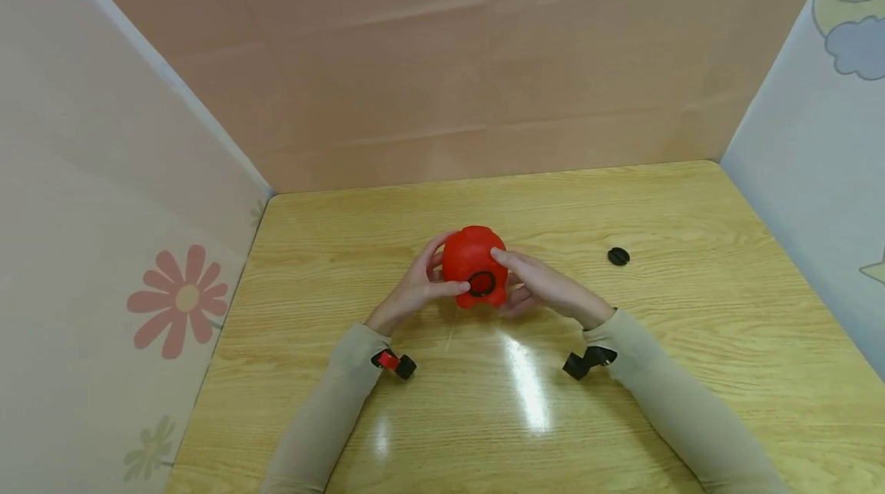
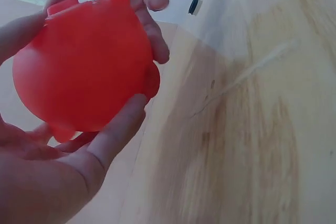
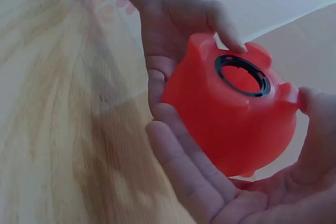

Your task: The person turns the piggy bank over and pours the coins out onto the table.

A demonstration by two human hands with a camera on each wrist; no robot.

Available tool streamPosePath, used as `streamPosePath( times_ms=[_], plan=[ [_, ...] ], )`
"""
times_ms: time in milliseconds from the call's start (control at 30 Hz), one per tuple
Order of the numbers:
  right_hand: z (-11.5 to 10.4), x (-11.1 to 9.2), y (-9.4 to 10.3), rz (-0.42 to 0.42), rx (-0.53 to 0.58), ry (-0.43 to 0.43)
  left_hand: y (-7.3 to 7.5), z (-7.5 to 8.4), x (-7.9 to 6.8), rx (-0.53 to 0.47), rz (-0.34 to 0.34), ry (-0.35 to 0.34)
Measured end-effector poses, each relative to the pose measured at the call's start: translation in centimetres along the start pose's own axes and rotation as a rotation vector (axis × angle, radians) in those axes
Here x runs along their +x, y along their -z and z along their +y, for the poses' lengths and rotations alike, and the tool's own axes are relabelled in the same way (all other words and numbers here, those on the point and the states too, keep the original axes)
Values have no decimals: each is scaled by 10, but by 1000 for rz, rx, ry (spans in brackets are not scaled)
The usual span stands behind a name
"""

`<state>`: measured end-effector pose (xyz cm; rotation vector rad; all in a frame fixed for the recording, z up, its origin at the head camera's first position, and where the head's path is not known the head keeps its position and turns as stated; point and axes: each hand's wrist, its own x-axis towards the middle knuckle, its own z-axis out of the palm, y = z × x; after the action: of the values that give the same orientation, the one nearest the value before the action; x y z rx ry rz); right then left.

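Between both hands, above the table, is a round red piggy bank (image 1: pixel 472 252) with short stubby feet. It is tilted so its underside shows a hole ringed in black (image 3: pixel 242 75); the hole has no cover in it. My left hand (image 1: pixel 413 285) grips it from the left, thumb beside the ring. On the other side my right hand (image 1: pixel 546 290) holds it, thumb on the red surface and fingers beneath, as the right wrist view shows. A small round black plug (image 1: pixel 618 256) lies on the table to the right, apart from both hands.
The wood-grain table (image 1: pixel 332 248) reaches back to a plain tan wall (image 1: pixel 442 56). Patterned panels stand at the left (image 1: pixel 83 210) and right (image 1: pixel 816 171). Each wrist carries a small black camera mount (image 1: pixel 588 362).
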<state>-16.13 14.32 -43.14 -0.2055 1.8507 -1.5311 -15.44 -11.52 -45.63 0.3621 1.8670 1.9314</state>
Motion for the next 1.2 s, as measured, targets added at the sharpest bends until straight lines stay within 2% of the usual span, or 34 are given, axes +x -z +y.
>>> streamPosePath(
  times_ms=[133, 333, 467, 600, 700, 800, 933, 1000, 1200],
  plan=[
    [2, 0, 0, 2, 77, 43, 0, 0, 0, 25, -10, -41],
    [5, -2, 1, 3, 119, 90, 0, 4, -2, 64, -25, -80],
    [7, -2, 1, 48, 125, 91, 3, 7, -6, 53, -35, -44],
    [9, -1, 2, 110, 114, 87, 7, 9, -8, 56, -12, 22],
    [10, -1, 3, 121, 108, 106, 9, 9, -8, 63, -3, 82],
    [10, 0, 3, 122, 101, 148, 11, 9, -8, 57, -31, 115],
    [12, 2, 6, 114, 76, 202, 12, 8, -6, 59, -94, 97],
    [12, 3, 7, 111, 71, 211, 13, 8, -4, 79, -104, 82],
    [13, 2, 10, 76, -1, 233, 10, 8, -1, 89, -41, 76]
  ],
)
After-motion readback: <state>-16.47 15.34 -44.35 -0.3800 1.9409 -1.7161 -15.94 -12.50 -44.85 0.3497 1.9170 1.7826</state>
